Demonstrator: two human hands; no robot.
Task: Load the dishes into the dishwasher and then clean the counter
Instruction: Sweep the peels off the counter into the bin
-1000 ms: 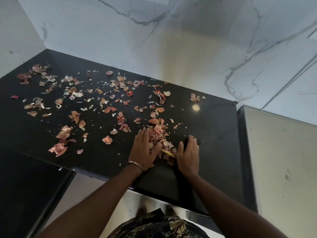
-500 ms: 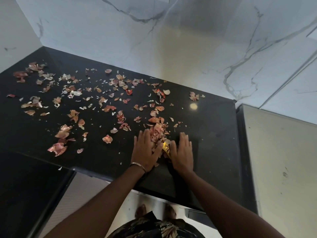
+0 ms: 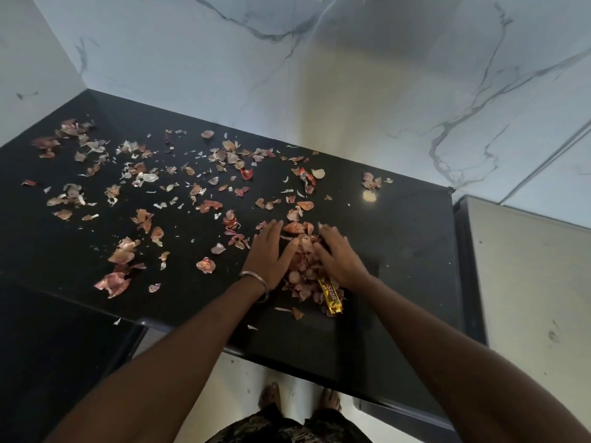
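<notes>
Onion skins lie scattered over the black counter (image 3: 399, 244). A heap of skins (image 3: 303, 266) sits between my two hands near the front edge. My left hand (image 3: 268, 254), with a bangle at the wrist, lies flat on the left side of the heap, fingers straight. On the heap's right side my right hand (image 3: 339, 254) rests flat with fingers pointing away from me. A gold candy wrapper (image 3: 331, 295) lies at the near end of the heap, below my right hand.
Loose skins (image 3: 118, 282) cover the counter's left and middle, reaching the back corner. A red wrapper scrap (image 3: 305, 179) lies behind the heap. Marble wall (image 3: 319, 75) rises behind. A beige surface (image 3: 527, 282) adjoins on the right. My bare feet (image 3: 300, 398) show below the counter edge.
Both hands have slid farther away from me along the heap and drawn closer together. The gold wrapper now lies uncovered behind my right hand.
</notes>
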